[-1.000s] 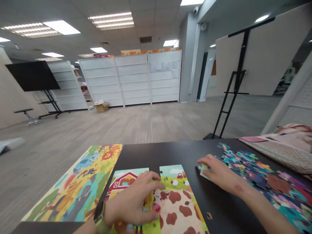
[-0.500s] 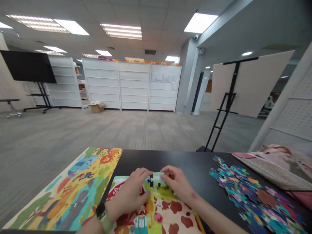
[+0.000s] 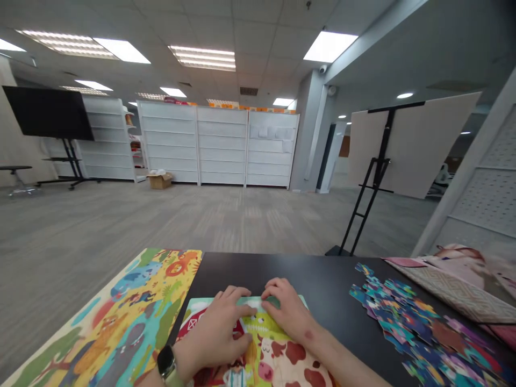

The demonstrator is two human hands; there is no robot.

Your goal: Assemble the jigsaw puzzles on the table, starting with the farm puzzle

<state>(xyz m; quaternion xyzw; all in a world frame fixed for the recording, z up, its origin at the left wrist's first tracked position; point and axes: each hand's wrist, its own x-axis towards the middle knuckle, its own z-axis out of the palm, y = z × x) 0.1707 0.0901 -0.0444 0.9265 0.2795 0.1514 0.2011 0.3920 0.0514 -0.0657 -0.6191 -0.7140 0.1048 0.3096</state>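
Note:
A farm-themed jigsaw puzzle [image 3: 290, 352] lies on the dark table in front of me, showing a spotted cow, a red barn and part of a figure in overalls. My left hand [image 3: 220, 330] rests over the puzzle's left side, fingers apart and bent, with the fingertips near the top edge and a watch on the wrist. Over the upper right of the puzzle, my right hand [image 3: 285, 309] has its fingers bent and its thumb apart, touching the pale strip at the top. No loose piece shows in either hand. Both hands cover parts of the picture.
Left of the puzzle lies a large animal picture [image 3: 133, 306]. A heap of loose jigsaw pieces [image 3: 427, 322] spreads over the right of the black table [image 3: 250, 266]. Behind it sits a patterned pink bag [image 3: 455, 279]. A board on a black stand [image 3: 368, 199] rises beyond.
The pale puzzle piece in my right fingers has gone down into the top edge, and the dark gap there no longer shows. Both hands now lie lower over the puzzle.

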